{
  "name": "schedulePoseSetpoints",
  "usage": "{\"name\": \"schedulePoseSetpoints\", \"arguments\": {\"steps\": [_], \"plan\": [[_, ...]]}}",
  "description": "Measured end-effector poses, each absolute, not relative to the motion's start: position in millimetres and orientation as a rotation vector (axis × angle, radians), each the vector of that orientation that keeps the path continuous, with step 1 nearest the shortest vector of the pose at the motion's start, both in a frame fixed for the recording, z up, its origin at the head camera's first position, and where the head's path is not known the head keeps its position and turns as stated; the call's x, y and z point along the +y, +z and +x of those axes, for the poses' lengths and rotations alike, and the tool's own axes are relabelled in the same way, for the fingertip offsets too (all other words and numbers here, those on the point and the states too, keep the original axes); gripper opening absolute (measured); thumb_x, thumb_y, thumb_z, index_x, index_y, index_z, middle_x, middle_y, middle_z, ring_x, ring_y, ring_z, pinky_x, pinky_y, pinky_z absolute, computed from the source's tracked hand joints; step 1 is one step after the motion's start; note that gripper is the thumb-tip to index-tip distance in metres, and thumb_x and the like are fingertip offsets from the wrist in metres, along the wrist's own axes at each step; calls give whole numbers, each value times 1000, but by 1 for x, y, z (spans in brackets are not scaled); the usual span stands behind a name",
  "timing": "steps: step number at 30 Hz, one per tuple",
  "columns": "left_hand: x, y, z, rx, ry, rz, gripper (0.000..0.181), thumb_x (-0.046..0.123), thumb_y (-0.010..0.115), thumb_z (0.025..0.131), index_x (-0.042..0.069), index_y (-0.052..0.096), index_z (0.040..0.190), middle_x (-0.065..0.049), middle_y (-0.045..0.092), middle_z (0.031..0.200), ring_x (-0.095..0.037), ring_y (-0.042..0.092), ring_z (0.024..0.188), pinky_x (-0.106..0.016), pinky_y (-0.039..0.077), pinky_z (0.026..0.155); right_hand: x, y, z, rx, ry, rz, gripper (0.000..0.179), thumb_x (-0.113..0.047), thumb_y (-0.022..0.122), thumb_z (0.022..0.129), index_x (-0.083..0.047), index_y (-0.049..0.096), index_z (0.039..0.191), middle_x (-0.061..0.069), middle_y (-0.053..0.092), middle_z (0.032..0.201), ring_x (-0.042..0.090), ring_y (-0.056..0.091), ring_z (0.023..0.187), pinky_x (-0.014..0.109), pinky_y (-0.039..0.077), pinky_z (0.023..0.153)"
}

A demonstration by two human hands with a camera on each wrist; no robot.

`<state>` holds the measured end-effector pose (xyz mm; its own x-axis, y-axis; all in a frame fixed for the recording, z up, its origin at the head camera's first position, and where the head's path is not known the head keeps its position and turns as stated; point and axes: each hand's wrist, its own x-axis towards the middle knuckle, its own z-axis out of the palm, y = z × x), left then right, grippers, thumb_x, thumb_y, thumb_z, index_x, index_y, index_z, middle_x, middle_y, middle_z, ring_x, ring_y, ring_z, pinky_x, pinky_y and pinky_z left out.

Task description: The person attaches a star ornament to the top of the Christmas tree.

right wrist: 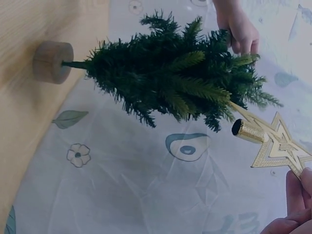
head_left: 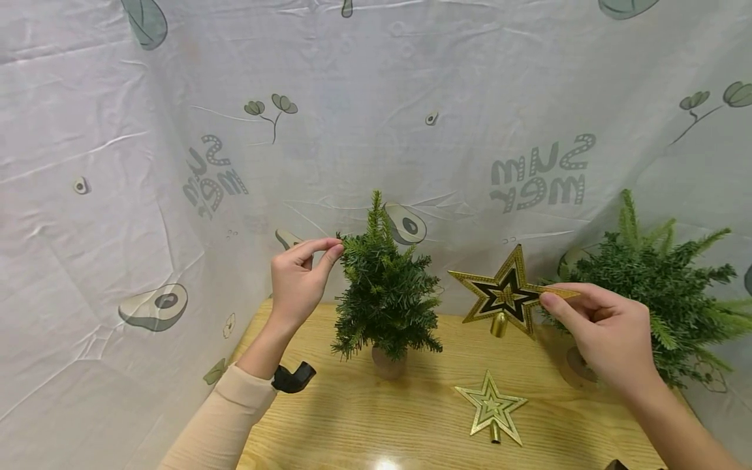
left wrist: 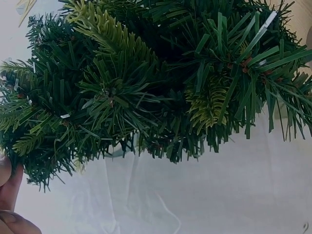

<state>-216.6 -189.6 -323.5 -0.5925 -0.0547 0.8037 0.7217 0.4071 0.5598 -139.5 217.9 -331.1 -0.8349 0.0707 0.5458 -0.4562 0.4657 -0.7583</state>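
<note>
A small artificial Christmas tree (head_left: 388,294) stands upright on a round wooden base (head_left: 389,363). My left hand (head_left: 302,277) pinches a branch tip on its upper left side between thumb and fingers. In my right hand (head_left: 611,326) is a gold star tree topper (head_left: 506,295), gripped by one point between thumb and fingers. The star is held up right of the tree, its tube (right wrist: 249,130) facing the tree in the right wrist view. Dense green needles (left wrist: 146,92) fill the left wrist view, with the left fingertips at its lower left edge.
A second gold star topper (head_left: 492,408) lies flat on the wooden table (head_left: 352,418). Another small tree (head_left: 652,287) stands at the right, partly behind my right hand. A light printed cloth (head_left: 376,98) hangs behind and along the sides.
</note>
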Motion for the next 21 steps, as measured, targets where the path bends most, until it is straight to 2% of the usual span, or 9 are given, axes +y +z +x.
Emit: {"name": "schedulePoseSetpoints", "arguments": {"steps": [5, 12, 21], "plan": [[-191, -324, -217, -1887, -1258, -566, 9, 7, 81, 91, 7, 83, 100, -3, 77, 88, -11, 21, 50, -25, 20, 51, 213, -317, -147, -2221, 1339, 348, 12, -1, 77, 94, -4, 79, 105, -3, 57, 56, 13, 25, 39, 30, 23, 38], [-189, -325, -219, -1870, -1253, -582, 10, 6, 82, 90, 6, 83, 99, -4, 77, 86, -13, 22, 50, -26, 21, 53, 205, -296, -154, -2198, 1301, 443, 13, 1, 78, 92, -4, 80, 104, -6, 68, 64, 12, 30, 40, 30, 25, 39], [-191, -326, -219, -1881, -1255, -577, 9, 8, 80, 92, 7, 83, 100, -2, 78, 90, -11, 21, 50, -25, 21, 52, 187, -273, -167, -2175, 1301, 554, 15, 3, 79, 90, -5, 81, 103, -3, 59, 56, 10, 34, 43, 29, 27, 44]]}}
